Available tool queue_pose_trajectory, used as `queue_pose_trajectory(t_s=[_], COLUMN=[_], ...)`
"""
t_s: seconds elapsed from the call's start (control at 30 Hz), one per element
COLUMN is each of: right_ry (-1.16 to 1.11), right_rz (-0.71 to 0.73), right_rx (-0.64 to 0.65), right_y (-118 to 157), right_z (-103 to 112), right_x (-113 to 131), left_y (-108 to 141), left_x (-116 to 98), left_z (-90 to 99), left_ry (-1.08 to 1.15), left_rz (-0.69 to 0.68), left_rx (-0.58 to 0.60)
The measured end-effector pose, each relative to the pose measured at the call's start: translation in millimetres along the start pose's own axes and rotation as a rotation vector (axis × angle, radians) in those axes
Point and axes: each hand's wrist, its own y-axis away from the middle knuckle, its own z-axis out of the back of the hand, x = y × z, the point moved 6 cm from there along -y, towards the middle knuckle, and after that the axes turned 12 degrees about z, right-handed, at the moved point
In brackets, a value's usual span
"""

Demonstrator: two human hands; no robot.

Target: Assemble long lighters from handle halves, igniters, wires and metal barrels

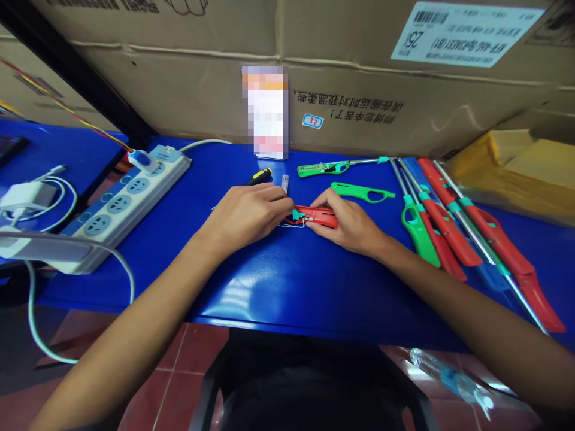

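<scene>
Forearms (pixel 157 305) nearest, two. Work judged midway: right of the red lighter casing (pixel 321 214), five or more overlapping lighters (pixel 453 233) look whole. Right hand (pixel 350 219) pinches the casing; left hand (pixel 247 211) at its left end, grip unclear. Beyond casing: one open green lighter (pixel 321 170), one green half-shell (pixel 359 192). Casing unclosed, wires (pixel 291 225) bare.

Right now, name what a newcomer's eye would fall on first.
Probably the left hand and right hand, both at a red casing with teal parts showing, over the middle of the blue table. Next come the red and green lighters side by side at the right, and the power strip slanting across the left.
</scene>
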Motion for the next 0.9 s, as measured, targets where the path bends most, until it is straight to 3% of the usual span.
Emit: queue_pose_trajectory(t_s=[0.23, 0.6, 0.9], right_ry=[-0.03, -0.035, -0.06], right_rz=[0.024, 0.014, 0.033], right_rx=[-0.005, 0.009, 0.006], right_y=[-1.5, -1.2, -3.1], right_z=[1.8, -0.3, 3.3], right_x=[-0.3, 0.6, 0.1], left_y=[-0.5, -1.8, -1.5], left_x=[0.3, 6.7, 5.9], left_z=[-1.0, -5.9, -10.4], left_ry=[0.046, 0.155, 0.143], left_rz=[-0.023, 0.051, 0.108], left_rx=[0.031, 0.094, 0.016])
